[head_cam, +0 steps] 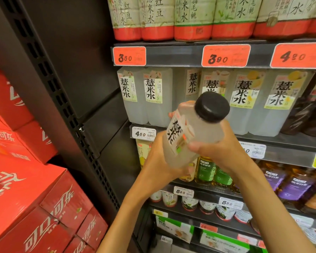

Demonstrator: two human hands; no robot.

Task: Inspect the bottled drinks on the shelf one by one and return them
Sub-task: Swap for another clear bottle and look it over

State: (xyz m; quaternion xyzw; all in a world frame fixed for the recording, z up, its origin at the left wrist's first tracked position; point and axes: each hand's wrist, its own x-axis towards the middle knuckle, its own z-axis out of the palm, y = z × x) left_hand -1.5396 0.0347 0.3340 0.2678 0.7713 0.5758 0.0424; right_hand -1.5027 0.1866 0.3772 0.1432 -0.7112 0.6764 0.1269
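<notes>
A cloudy white bottle (199, 130) with a black cap and a white label with large black characters is tilted in front of the shelf, cap toward me. My left hand (159, 161) cups its base and lower side. My right hand (221, 148) grips its right side, thumb across the front. Behind it, a row of the same cloudy bottles (150, 97) stands on the black shelf (281, 141), with a gap right of the two leftmost bottles.
Red-bottomed bottles (192, 19) fill the shelf above, over orange price tags (225, 55). Green and purple tea bottles (292, 181) stand below, cups and boxes lower down. Red cola cartons (31, 194) are stacked at left beside the black shelf upright (66, 99).
</notes>
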